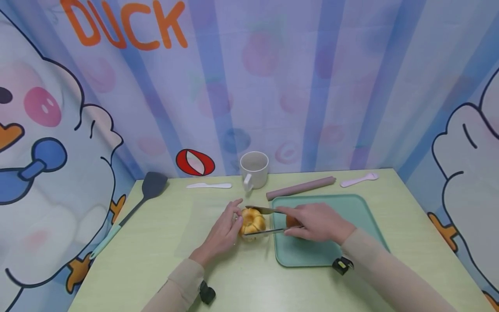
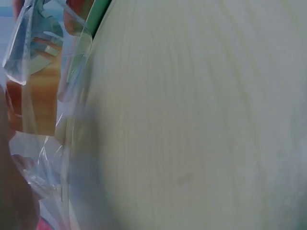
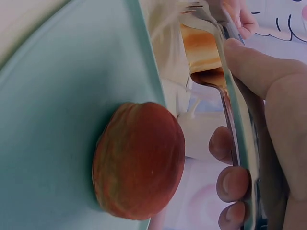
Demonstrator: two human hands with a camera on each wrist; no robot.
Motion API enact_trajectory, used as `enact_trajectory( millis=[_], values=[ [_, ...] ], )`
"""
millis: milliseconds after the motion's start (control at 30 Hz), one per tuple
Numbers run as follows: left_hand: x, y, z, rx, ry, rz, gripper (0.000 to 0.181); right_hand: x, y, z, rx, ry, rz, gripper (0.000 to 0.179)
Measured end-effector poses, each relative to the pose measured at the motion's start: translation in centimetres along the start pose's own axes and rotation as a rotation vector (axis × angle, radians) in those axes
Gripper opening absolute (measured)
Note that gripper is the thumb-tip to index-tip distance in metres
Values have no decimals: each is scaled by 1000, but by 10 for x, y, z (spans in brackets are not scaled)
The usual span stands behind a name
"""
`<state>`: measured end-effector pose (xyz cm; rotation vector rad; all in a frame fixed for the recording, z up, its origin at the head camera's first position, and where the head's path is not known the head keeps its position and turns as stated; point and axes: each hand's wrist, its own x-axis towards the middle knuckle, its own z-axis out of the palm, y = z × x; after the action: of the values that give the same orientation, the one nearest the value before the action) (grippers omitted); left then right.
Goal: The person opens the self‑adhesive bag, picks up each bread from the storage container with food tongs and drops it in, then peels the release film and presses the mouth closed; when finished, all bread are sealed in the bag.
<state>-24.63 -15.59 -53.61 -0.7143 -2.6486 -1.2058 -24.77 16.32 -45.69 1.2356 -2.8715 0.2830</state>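
My right hand (image 1: pixel 317 221) grips metal tongs (image 3: pixel 235 115), one end fork-shaped and the other spoon-shaped. Between the tong ends is a golden ring-shaped bun (image 1: pixel 253 221), which sits in a clear plastic container (image 2: pixel 72 52); whether it is a box or a bag I cannot tell. My left hand (image 1: pixel 222 229) holds the container's left side, its fingers partly hidden. A round brown bun (image 3: pixel 139 160) lies on the green tray (image 1: pixel 354 208), below my right hand and partly covered by it in the head view.
A white mug (image 1: pixel 255 169) stands at the back, with a white knife (image 1: pixel 209 186) to its left. A mauve rod (image 1: pixel 300 187) and a pink fork (image 1: pixel 358 180) lie behind the tray. The spatula (image 1: pixel 153 185) is at far left. A see-through sheet (image 1: pixel 199 221) lies under my left hand.
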Motion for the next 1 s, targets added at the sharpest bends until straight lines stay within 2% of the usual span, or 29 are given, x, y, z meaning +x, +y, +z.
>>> enact_trajectory(
  millis=[100,267,533,733,1000],
  values=[
    [-1,3,1,-3,4,12,10,3,-2,1,22,-10,1,65],
    [-3,5,3,16,4,-5,12,5,-6,4,47,-15,-1,63],
    [-4,7,4,21,5,-11,11,8,-11,8,-10,20,-28,67],
    [-1,11,3,54,16,13,13,11,-14,8,-10,7,-16,66],
    [2,15,4,92,83,68,9,17,-19,9,-30,12,-18,66]
  ],
)
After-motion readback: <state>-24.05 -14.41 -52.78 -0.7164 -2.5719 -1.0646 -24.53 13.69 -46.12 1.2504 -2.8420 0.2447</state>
